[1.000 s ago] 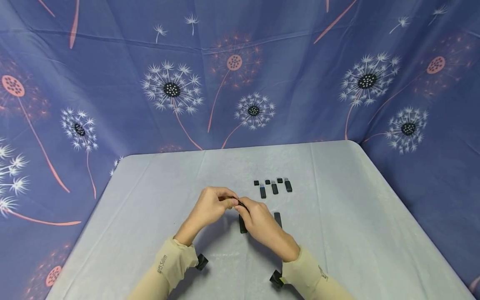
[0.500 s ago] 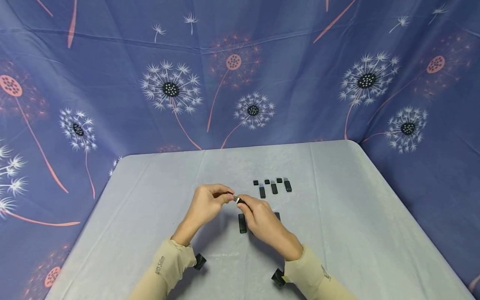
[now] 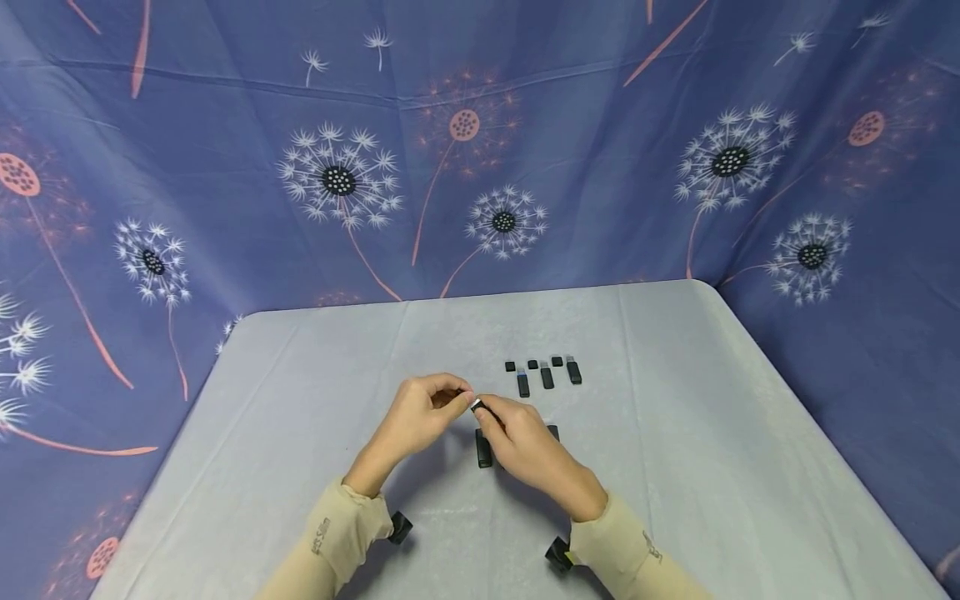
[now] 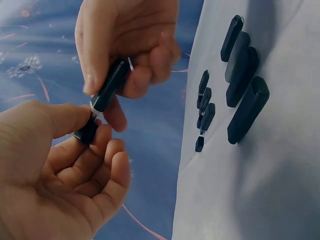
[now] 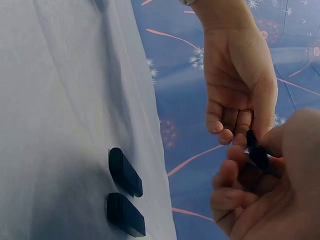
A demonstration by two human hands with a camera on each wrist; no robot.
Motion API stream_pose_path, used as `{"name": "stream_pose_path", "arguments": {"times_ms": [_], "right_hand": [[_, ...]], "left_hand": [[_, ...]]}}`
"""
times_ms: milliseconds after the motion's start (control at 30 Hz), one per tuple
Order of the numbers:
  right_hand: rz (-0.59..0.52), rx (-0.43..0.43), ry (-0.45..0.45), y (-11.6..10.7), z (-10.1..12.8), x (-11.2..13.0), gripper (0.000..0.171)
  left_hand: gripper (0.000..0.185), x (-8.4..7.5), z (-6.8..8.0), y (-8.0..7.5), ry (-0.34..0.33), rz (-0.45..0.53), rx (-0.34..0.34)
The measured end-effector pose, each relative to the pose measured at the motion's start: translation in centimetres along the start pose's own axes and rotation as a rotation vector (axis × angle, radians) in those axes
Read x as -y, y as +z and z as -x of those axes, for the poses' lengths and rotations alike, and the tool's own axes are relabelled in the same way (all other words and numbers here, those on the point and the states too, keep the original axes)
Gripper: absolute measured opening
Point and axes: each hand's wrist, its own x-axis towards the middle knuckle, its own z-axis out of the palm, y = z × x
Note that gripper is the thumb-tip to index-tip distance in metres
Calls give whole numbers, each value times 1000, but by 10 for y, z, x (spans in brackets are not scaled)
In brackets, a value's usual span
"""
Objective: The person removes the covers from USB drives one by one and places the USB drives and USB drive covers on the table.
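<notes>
Mostly covered by fingers in the head view, the black USB stick (image 4: 111,85) shows best from the left wrist: a slim, dark body, pale rim at its lower end, a short piece of metal plug reaching toward a small black cap (image 4: 86,134). Whether the plug's tip sits inside that cap is hidden. Both are held above the tabletop (image 3: 712,417), the right hand (image 3: 525,442) pinching the stick, the left hand (image 3: 412,417) pinching the cap. From the right wrist they blur into a dark shape. The right hand partly blocks the near row of dark oblong sticks (image 4: 248,110), which overlap from the left wrist. Farther back lie three uncapped sticks (image 3: 547,377), each near a loose cap (image 3: 533,365).
</notes>
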Motion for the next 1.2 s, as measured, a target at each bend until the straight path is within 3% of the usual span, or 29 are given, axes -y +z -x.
{"name": "stream_pose_path", "arguments": {"times_ms": [300,467,567,833,1200], "right_hand": [[0,34,25,-2,2,-1,20],[-39,-20,61,-1,3,0,15],[-24,-66,52,-1,3,1,13],[40,-181,8,0,0,0,11],[113,-198,44,0,-5,-1,11]], "left_hand": [[13,-2,3,-1,-24,-13,18],[24,-2,2,0,-80,-1,-37],[19,-2,2,-1,-103,4,-64],[11,-1,-4,-6,-17,-50,-99],[12,-1,-11,-10,-12,-99,-142]]}}
